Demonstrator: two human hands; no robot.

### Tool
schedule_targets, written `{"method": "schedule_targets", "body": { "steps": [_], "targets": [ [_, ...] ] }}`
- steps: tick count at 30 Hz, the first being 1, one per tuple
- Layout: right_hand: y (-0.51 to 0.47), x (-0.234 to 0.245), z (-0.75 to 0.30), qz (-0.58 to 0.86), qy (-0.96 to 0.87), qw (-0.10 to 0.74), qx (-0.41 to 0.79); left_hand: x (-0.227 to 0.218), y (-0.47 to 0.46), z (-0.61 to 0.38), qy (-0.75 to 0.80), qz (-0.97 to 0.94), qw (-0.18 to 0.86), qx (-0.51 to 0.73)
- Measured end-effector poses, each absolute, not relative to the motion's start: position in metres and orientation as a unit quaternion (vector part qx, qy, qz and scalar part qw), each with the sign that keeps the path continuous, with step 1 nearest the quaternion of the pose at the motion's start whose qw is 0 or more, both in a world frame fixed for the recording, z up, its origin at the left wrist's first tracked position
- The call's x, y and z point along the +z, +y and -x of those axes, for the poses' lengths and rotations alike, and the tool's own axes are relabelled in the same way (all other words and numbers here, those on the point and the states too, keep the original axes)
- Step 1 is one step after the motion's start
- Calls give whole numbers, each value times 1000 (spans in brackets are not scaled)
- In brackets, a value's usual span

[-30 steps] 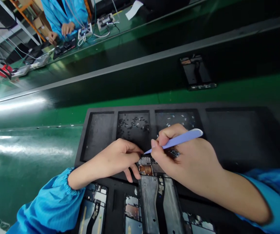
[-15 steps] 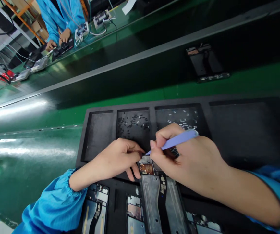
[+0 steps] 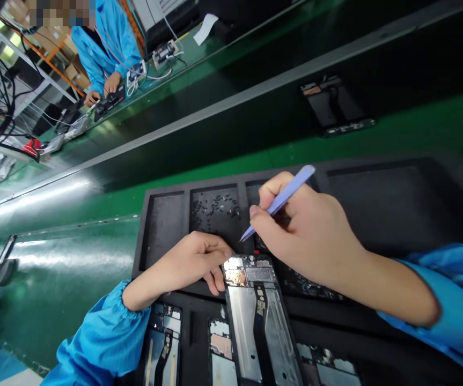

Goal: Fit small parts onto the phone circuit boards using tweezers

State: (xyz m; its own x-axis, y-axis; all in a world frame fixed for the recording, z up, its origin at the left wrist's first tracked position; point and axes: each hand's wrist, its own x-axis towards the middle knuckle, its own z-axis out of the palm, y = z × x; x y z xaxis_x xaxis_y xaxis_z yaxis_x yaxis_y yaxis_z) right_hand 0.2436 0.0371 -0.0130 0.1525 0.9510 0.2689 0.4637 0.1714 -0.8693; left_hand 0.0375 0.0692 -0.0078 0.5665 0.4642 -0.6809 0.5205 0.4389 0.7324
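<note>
My right hand [image 3: 303, 230] pinches light purple tweezers [image 3: 279, 201], tip held just above the divider of a black foam tray [image 3: 376, 177]. My left hand [image 3: 193, 262] rests curled on the tray's front wall, fingertips pressed against the top left corner of an open phone frame [image 3: 255, 321] with bare circuit board and metal plates. One tray compartment holds several small black parts [image 3: 215, 206]. What lies between the tweezer tips is too small to make out.
More open phone frames [image 3: 156, 343] lie in foam slots at the bottom. A dark phone assembly [image 3: 333, 110] sits on the black conveyor belt beyond the green bench. Across the belt a person in a blue coat [image 3: 108, 40] works at devices with cables.
My right hand lifted the tweezers up and away from the phone's top edge, toward the tray compartments. The phone frame's circuit board is now uncovered. My left hand stayed put.
</note>
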Motion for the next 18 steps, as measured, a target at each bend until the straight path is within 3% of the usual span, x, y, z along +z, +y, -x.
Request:
{"method": "schedule_targets", "body": {
  "steps": [18],
  "targets": [
    [44, -19, -249, 541, -624, 464, 319, -4, 61, -37, 481, -565, 670, 24]
  ]
}}
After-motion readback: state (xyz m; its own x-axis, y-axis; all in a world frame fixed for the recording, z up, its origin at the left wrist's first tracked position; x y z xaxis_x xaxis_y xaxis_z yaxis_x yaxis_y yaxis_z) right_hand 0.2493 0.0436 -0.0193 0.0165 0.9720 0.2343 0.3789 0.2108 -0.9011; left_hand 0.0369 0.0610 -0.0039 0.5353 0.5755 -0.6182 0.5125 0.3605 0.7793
